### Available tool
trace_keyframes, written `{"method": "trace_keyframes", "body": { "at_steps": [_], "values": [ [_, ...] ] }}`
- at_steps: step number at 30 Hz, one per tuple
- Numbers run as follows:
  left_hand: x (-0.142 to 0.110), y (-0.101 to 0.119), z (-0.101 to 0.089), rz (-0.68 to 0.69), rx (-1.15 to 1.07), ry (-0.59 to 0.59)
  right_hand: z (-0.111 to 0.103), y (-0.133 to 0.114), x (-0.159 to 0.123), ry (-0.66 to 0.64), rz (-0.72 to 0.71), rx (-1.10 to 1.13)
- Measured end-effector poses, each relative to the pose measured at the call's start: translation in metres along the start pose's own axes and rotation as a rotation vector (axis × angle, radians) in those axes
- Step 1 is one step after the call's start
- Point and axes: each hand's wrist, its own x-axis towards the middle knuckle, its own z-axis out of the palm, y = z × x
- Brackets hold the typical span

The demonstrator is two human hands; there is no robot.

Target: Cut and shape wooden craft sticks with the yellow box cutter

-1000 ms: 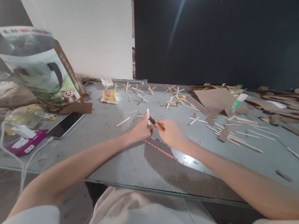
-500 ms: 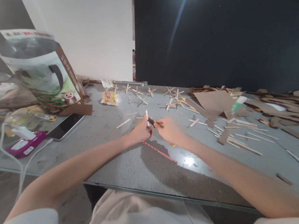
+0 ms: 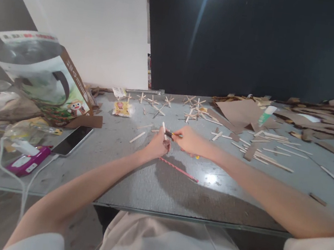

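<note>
My left hand (image 3: pixel 155 143) is closed around a pale wooden craft stick (image 3: pixel 163 126), which points up from the fingers. Against that stick rests the dark end of a slim black-and-yellow tool (image 3: pixel 168 134), pinched in my right hand (image 3: pixel 191 141). A yellow bit shows below the right palm; most of the tool is hidden by the fingers, so its kind is unclear. Just under both hands a thin red twisted strip (image 3: pixel 179 170) lies on the table. Left of my left hand is a loose craft stick (image 3: pixel 137 137).
Several star-shaped stick pieces (image 3: pixel 159 110) lie at the back. To the right are loose sticks (image 3: pixel 273 161), brown cardboard (image 3: pixel 237 112) and a glue stick (image 3: pixel 267 115). On the left stand a printed bag (image 3: pixel 45 83), a phone (image 3: pixel 73 141) and a purple device with cables (image 3: pixel 29 161).
My right hand has shifted slightly up and tilted, and more of the yellow bit shows under it. My left hand keeps the craft stick in nearly the same place.
</note>
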Motion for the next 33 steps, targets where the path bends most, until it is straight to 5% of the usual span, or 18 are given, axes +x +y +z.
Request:
{"method": "trace_keyframes", "body": {
  "at_steps": [8,17,19,27,33],
  "values": [
    [-0.009,0.016,-0.002,0.028,0.204,-0.003,0.048,0.019,-0.014,0.269,-0.218,-0.007],
    [-0.003,0.004,0.001,0.008,0.139,-0.011,-0.004,0.0,-0.001,-0.022,0.012,-0.016],
    [-0.003,0.003,0.001,0.01,0.123,-0.02,-0.001,0.0,-0.004,-0.026,0.026,0.002],
    [-0.009,0.014,-0.002,0.081,0.237,-0.01,0.053,0.02,-0.016,0.296,-0.233,0.052],
    [-0.007,0.012,-0.001,0.047,0.211,-0.014,0.012,0.006,-0.005,0.077,-0.062,-0.025]
  ]
}}
